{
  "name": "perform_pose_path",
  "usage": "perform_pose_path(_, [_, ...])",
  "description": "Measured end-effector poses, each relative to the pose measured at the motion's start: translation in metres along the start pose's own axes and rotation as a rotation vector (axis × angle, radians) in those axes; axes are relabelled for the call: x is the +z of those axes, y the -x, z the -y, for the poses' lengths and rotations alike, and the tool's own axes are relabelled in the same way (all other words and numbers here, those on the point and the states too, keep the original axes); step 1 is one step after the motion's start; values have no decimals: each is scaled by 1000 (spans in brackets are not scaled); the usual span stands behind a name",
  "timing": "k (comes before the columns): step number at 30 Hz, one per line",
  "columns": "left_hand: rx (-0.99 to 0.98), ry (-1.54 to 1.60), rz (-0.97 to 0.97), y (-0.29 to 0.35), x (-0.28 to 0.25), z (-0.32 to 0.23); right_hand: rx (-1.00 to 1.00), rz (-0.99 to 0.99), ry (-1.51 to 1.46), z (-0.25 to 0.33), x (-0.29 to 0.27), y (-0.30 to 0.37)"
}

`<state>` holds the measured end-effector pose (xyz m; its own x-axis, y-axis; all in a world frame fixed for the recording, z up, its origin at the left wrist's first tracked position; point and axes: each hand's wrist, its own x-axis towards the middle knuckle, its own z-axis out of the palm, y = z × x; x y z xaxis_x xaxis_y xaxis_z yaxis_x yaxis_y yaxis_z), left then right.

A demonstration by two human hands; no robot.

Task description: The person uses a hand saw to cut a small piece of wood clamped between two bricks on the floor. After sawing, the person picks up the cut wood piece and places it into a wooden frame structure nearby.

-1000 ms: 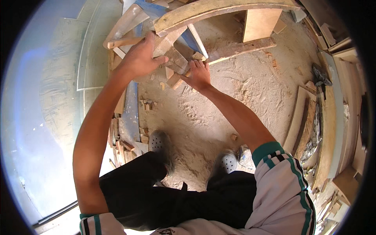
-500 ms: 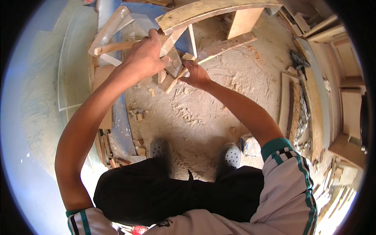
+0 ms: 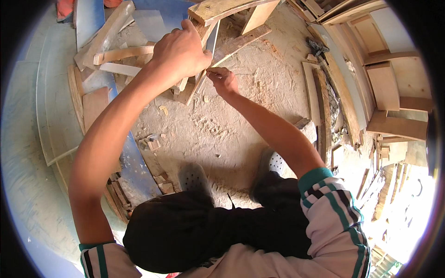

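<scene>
A wooden frame with a curved top rail [image 3: 227, 10] stands on the floor ahead of me, with a long lower rail [image 3: 244, 45]. My left hand [image 3: 181, 52] is closed round an upright piece of this frame just below the near end of the curved rail. The back of that hand hides most of what lies under it. Close beside it, my right hand [image 3: 223, 79] has its fingers pinched together at the near part of the lower rail. Whatever is between those fingertips, if anything, is too small or hidden to make out.
Offcuts of wood and a pale batten [image 3: 121, 54] lie left of the frame. A blue-edged board [image 3: 143, 162] runs along the left. Planks [image 3: 340, 88] and wooden cabinet parts [image 3: 387, 85] line the right. Dust and chips cover the floor [image 3: 222, 125].
The view has shifted, so the frame and cabinets appear farther left. My right hand has drawn its fingers into a pinch near the rail; my left hand keeps its grip on the upright.
</scene>
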<state>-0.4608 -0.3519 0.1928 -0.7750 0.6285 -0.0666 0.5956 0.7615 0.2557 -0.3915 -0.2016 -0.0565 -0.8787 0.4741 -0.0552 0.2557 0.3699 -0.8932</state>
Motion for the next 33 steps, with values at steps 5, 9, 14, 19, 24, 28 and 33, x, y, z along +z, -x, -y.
perform_pose_path(5, [-37,3,17,1,0,3,213,-66,-238,25,8,33])
perform_pose_path(9, [-51,8,-25,0,1,1,216,-170,-248,20,3,43])
perform_pose_path(14, [-115,1,-20,-2,2,-4,179,-203,-355,20,-1,30])
perform_pose_path(19, [-130,-142,-209,6,8,-1,206,-202,-593,17,13,15])
perform_pose_path(24, [498,-188,-767,32,24,-29,394,-263,-921,1,26,7])
perform_pose_path(28, [456,119,-336,92,109,-52,231,-194,-678,-17,28,13])
perform_pose_path(33, [-319,579,-418,98,194,5,-123,-40,-262,9,37,54])
